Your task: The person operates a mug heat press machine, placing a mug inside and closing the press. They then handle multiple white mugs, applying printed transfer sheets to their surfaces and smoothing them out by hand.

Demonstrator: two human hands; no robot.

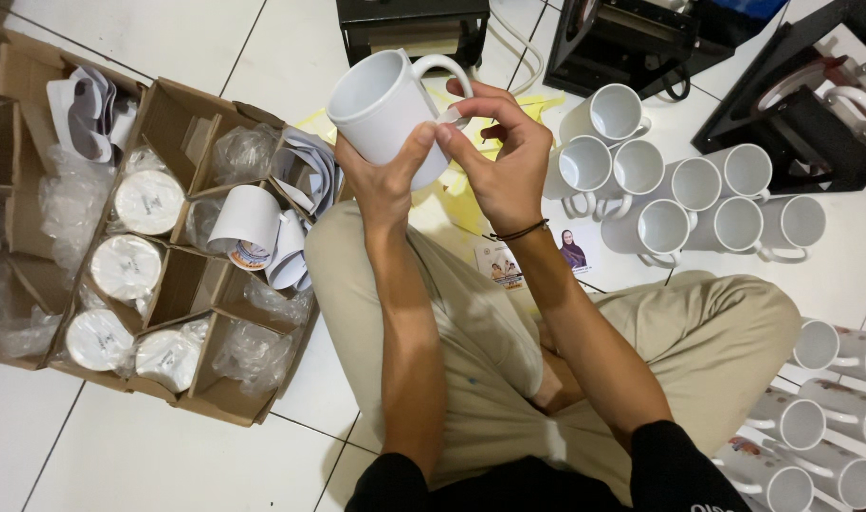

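Currently, going from my left to my right:

Cardboard box: it is sitting on the tiled floor, its cardboard dividers forming compartments; I am seeing wrapped mugs standing in several of them, crumpled clear plastic in others, and a curled paper sheet poking out near the middle.

Left hand: I am gripping the white mug from below, thumb and fingers closed around its wall.

White mug: it is being held up in the air above my lap, tilted, its mouth turned up and to the left, its handle on the right.

Right hand: I am pinching a small pale strip at the mug's side just beneath the handle, fingertips narrow and touching the mug.

Printed sheets: they are lying on the floor beyond my knee.

Group of white mugs: they are lying on their sides on the floor, touching one another.

Black press machines: they are standing along the top edge.

Printed mugs: they are lying by my right leg.
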